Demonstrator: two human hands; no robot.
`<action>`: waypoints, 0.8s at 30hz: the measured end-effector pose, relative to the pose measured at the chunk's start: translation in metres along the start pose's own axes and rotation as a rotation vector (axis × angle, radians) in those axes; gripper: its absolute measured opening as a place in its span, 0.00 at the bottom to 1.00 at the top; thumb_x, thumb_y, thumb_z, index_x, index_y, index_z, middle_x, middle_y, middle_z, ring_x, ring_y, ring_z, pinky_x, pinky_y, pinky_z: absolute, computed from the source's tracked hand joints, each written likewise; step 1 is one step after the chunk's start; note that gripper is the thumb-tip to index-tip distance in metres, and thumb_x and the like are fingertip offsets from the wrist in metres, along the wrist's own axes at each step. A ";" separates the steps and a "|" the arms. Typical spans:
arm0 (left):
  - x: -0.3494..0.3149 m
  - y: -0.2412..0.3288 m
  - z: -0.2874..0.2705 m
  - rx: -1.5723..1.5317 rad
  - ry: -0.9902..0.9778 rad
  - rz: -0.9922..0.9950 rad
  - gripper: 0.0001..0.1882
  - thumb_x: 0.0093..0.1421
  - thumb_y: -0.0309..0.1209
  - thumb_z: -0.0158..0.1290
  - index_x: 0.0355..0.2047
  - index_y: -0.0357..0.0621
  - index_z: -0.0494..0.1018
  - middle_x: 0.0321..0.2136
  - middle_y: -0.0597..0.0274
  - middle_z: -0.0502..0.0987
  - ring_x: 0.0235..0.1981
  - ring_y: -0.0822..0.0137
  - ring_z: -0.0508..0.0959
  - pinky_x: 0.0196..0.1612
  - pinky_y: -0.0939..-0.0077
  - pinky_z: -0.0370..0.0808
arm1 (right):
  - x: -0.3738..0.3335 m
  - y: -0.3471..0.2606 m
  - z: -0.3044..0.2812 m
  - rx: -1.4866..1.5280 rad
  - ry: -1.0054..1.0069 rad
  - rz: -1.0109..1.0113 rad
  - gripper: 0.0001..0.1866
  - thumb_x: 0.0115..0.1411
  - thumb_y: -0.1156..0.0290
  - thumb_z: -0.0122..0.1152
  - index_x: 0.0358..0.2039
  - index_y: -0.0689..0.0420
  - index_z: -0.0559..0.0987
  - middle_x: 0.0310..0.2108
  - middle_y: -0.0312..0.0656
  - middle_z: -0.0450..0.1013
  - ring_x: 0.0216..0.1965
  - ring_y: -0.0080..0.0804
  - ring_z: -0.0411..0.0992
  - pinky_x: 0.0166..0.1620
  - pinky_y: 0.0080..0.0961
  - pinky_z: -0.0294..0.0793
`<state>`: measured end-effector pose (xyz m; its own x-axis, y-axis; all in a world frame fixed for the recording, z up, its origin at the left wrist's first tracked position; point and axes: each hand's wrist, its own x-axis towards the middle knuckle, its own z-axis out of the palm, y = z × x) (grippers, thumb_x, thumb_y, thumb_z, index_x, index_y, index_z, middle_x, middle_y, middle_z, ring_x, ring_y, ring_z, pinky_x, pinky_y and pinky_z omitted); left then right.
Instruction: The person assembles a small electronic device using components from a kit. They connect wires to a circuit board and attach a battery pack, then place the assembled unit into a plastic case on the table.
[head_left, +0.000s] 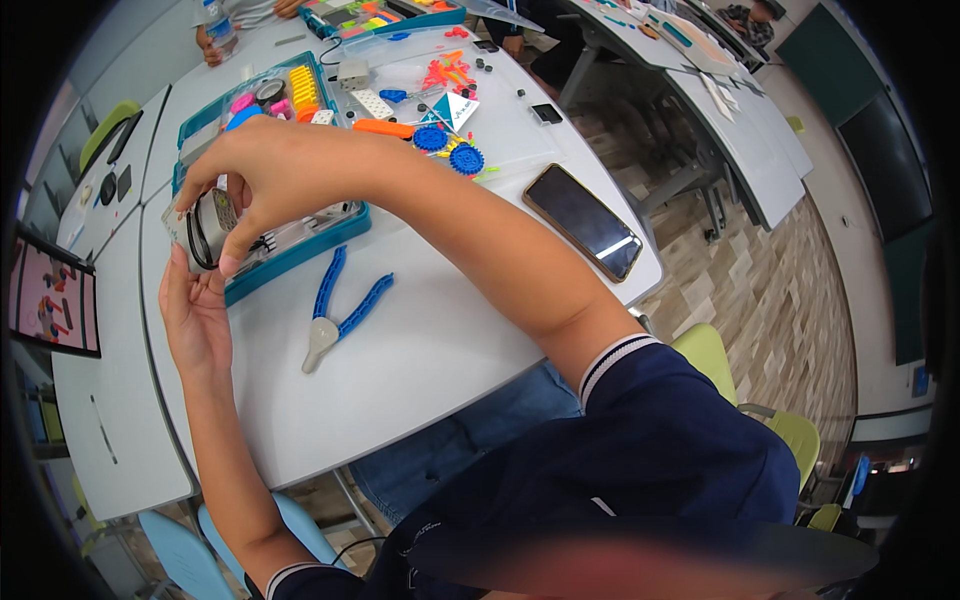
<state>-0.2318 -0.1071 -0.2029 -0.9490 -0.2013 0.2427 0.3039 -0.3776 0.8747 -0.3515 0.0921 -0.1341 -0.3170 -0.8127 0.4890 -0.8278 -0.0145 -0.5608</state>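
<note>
Both hands are closed around a grey boxy module [222, 212] with a black band or cable curving along its side. It is held above the left edge of a teal kit tray [290, 258]. My right hand [268, 172] grips it from above, the thumb pressing its near side. From below, my left hand [200, 315] pinches its lower edge between the fingertips. Part of the module is hidden behind the fingers. On the white table [420, 330] nearby lies a pliers-like tool [325, 330] with blue handles and a grey head.
A smartphone [583, 222] lies near the table's right edge. Beyond my right arm are blue gears [466, 158], an orange piece [383, 128] and red-orange pieces [447, 72]. A screen [52, 300] stands at the left. Another person's hand [210, 48] shows at the far side by a bottle [218, 28].
</note>
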 end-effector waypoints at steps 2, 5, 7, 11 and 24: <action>-0.002 0.000 0.001 -0.032 0.019 -0.009 0.21 0.75 0.39 0.48 0.54 0.29 0.71 0.48 0.50 0.81 0.45 0.69 0.83 0.50 0.76 0.81 | -0.001 0.000 -0.001 0.039 -0.024 0.003 0.37 0.42 0.56 0.84 0.52 0.56 0.83 0.42 0.44 0.81 0.35 0.33 0.81 0.40 0.28 0.81; -0.001 -0.003 0.000 -0.006 0.016 -0.024 0.23 0.75 0.41 0.47 0.55 0.29 0.70 0.48 0.51 0.81 0.47 0.68 0.83 0.52 0.76 0.81 | -0.002 0.001 -0.003 -0.016 -0.028 -0.006 0.37 0.42 0.57 0.84 0.53 0.57 0.82 0.45 0.44 0.80 0.37 0.34 0.81 0.43 0.28 0.81; 0.001 -0.005 -0.002 0.046 -0.005 -0.021 0.28 0.75 0.46 0.47 0.59 0.30 0.67 0.52 0.51 0.79 0.51 0.67 0.81 0.55 0.74 0.79 | -0.003 0.000 -0.004 -0.022 -0.030 -0.006 0.38 0.42 0.56 0.84 0.53 0.57 0.82 0.45 0.44 0.80 0.38 0.34 0.81 0.43 0.29 0.81; 0.002 -0.009 -0.009 0.099 0.005 -0.042 0.31 0.74 0.48 0.47 0.61 0.30 0.66 0.54 0.51 0.78 0.54 0.66 0.80 0.57 0.73 0.78 | -0.004 0.000 -0.005 -0.104 -0.031 -0.011 0.37 0.43 0.54 0.83 0.53 0.57 0.82 0.45 0.44 0.80 0.38 0.35 0.81 0.43 0.29 0.81; 0.003 -0.012 -0.012 0.072 -0.087 0.009 0.30 0.74 0.44 0.48 0.63 0.26 0.64 0.53 0.49 0.78 0.54 0.64 0.81 0.57 0.73 0.80 | -0.002 0.001 -0.002 -0.172 0.039 -0.079 0.35 0.43 0.51 0.82 0.50 0.56 0.84 0.42 0.44 0.82 0.40 0.38 0.81 0.45 0.32 0.80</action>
<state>-0.2377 -0.1137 -0.2173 -0.9508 -0.1242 0.2837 0.3088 -0.3092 0.8995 -0.3522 0.0950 -0.1342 -0.2629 -0.7898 0.5541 -0.9168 0.0255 -0.3986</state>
